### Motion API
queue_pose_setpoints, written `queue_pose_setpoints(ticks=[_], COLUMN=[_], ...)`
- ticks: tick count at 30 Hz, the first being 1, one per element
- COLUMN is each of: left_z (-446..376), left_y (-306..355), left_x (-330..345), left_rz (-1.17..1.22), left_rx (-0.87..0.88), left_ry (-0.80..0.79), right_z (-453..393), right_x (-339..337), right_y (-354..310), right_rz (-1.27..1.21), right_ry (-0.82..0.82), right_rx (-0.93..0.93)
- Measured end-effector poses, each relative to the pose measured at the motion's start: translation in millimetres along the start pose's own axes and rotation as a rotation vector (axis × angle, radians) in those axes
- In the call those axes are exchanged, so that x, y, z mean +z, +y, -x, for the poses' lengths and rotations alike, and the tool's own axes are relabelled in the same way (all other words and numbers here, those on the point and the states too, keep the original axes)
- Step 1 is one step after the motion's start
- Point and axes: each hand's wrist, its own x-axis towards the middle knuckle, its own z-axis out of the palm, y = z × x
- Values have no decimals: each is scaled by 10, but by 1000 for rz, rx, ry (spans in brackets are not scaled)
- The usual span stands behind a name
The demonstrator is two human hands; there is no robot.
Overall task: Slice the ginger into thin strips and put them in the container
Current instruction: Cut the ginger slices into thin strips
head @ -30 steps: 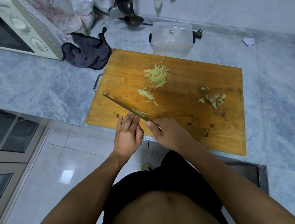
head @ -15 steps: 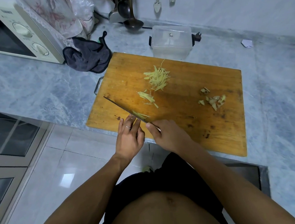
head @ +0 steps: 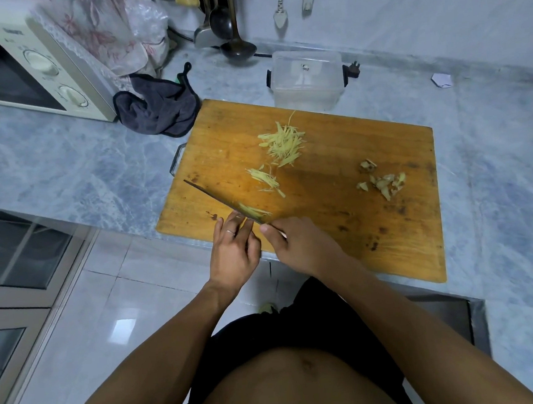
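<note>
On the wooden cutting board (head: 336,170) lie a pile of thin ginger strips (head: 284,144), a smaller bunch (head: 265,179) nearer me, and peel scraps (head: 382,180) at the right. My right hand (head: 301,244) grips the handle of a dark knife (head: 213,198), whose blade slants up-left over the board's near edge. A few ginger slices (head: 254,212) lie against the blade on its right. My left hand (head: 235,246) has straight fingers with their tips at the blade, next to those slices. A clear plastic container (head: 307,80) stands behind the board.
A cream microwave (head: 31,67) sits at the far left with a dark cloth (head: 160,109) beside it. Ladles and spoons hang on the back wall (head: 230,21). The marble counter (head: 498,181) extends right; its front edge runs just under the board.
The hands and knife have stayed at the board's near edge; the camera view shifted slightly. The ginger piles have not moved.
</note>
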Motion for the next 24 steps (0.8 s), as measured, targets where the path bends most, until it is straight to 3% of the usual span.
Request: queue_pose_setpoints(ticks=[24], left_z=[-17], left_y=[-11], left_x=[-92], left_rz=[14], left_rx=[26], left_ry=[-82], right_z=[-23], right_x=[31], right_y=[93], right_rz=[48], right_ry=[56], right_rx=[-40])
